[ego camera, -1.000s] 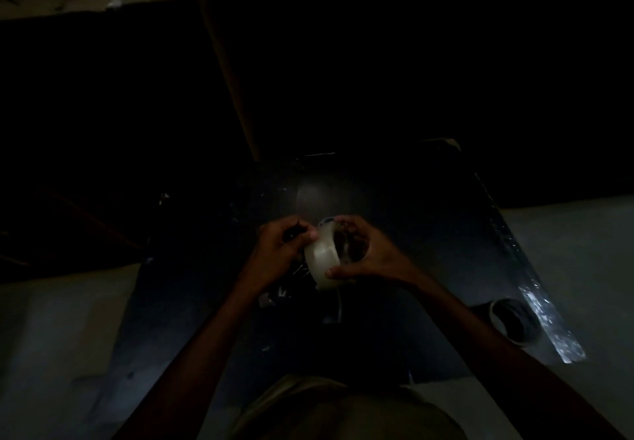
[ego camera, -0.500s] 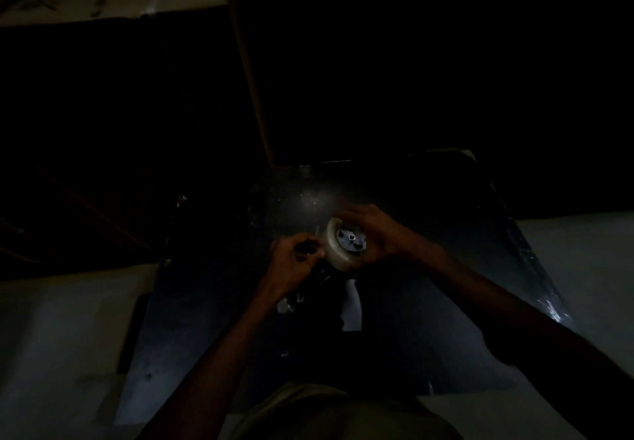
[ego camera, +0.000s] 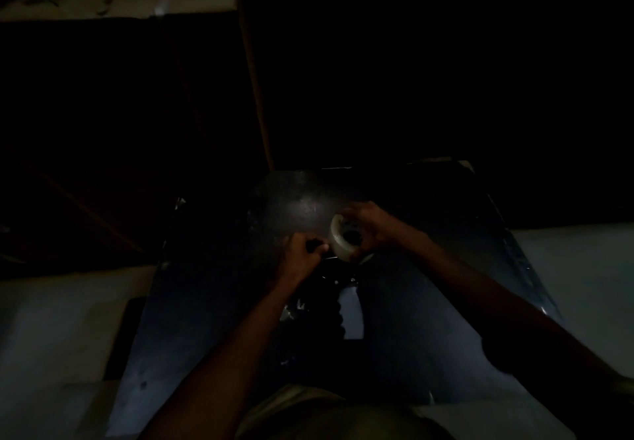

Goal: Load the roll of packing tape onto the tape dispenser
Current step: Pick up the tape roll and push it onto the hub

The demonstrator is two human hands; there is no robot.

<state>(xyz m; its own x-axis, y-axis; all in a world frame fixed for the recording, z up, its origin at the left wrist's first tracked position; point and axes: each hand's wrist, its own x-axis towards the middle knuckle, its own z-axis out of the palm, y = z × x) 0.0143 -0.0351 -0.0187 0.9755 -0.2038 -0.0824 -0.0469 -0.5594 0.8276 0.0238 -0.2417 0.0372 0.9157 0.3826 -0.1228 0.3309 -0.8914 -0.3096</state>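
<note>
The right hand (ego camera: 372, 225) grips the pale roll of packing tape (ego camera: 344, 244), fingers curled over its rim. Just beside it, the left hand (ego camera: 300, 258) clenches the dark tape dispenser (ego camera: 317, 246). Below both lies a dark table (ego camera: 429, 319), dimly lit.

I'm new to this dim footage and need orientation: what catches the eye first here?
The pale tape roll stands out at centre, gripped by the right hand above a dark glossy board. Just to its left, the left hand grips a dark part of the tape dispenser, which is mostly lost in shadow.
</note>
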